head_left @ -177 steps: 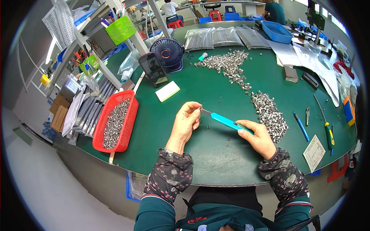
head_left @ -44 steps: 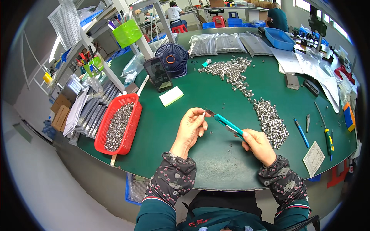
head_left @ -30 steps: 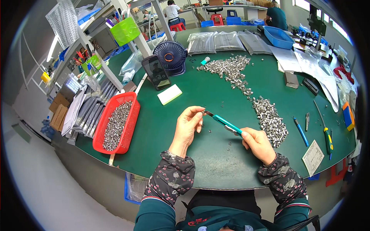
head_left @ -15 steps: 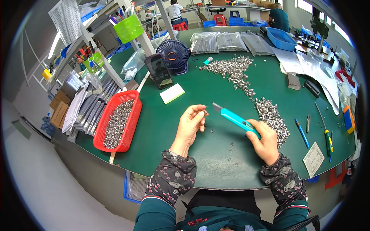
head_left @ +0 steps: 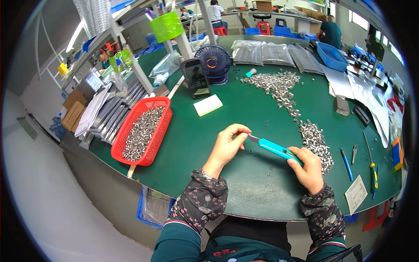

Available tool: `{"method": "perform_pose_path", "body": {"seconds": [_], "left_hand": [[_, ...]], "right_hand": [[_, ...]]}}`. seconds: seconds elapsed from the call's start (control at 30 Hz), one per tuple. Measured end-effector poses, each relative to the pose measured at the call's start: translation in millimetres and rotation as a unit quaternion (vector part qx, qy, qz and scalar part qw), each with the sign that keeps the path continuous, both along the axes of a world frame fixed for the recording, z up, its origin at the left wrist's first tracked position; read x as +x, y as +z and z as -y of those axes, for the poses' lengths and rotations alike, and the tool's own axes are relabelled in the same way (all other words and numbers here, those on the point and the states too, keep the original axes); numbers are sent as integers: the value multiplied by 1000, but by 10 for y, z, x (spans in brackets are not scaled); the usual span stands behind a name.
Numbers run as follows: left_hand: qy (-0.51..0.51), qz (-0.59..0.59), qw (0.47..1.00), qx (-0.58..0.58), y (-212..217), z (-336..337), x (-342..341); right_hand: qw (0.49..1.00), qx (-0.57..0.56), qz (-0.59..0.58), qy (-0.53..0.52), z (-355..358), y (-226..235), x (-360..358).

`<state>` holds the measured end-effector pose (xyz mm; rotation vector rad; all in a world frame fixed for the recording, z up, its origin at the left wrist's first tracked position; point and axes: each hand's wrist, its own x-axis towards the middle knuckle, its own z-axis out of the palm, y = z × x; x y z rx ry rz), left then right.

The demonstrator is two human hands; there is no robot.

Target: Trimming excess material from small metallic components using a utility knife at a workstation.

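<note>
Right hand [head_left: 307,167] grips a knife [head_left: 276,149]; left hand [head_left: 228,145] has fingers pinched, contents unclear; left basket [head_left: 159,136] holds many rings [head_left: 142,134]; right heap [head_left: 315,143] seems left to do.

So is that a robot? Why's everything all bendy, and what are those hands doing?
No robot here! These are a person's own bare hands. A wide fisheye camera worn on their head looks down, and its lens bends straight edges near the rim.

The right hand holds a turquoise cutter knife with its blade out. The left hand pinches its fingertips near the blade's tip; anything between them is too small to make out.

On the green table are loose shiny metal pieces, a red basket holding more, a fan, a phone and a screwdriver.
</note>
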<state>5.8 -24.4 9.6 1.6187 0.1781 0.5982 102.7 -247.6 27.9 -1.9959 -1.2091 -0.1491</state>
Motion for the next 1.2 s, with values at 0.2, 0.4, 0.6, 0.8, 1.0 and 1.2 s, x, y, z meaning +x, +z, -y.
{"method": "perform_pose_path", "body": {"seconds": [0.2, 0.4, 0.6, 0.8, 1.0, 1.2], "left_hand": [[-42, -27, 995, -85, -20, -83, -23], [-11, -5, 980, -199, 114, -20, -100], [75, 42, 994, -75, 405, -240, -497], [355, 43, 930, 88, 634, -1280, -1275], [473, -116, 810, 326, 457, -1639, -1540], [179, -80, 891, 409, 603, -499, -774]], "right_hand": [[977, 13, 212, -13, -22, 50, -98], [974, 148, 163, -48, -29, 6, -56], [976, 150, 152, -49, 5, 27, -34], [975, 158, 149, -45, -26, 23, -38], [978, 159, 126, -55, 34, 27, -6], [976, 203, 5, -79, 19, -84, 66]]}}
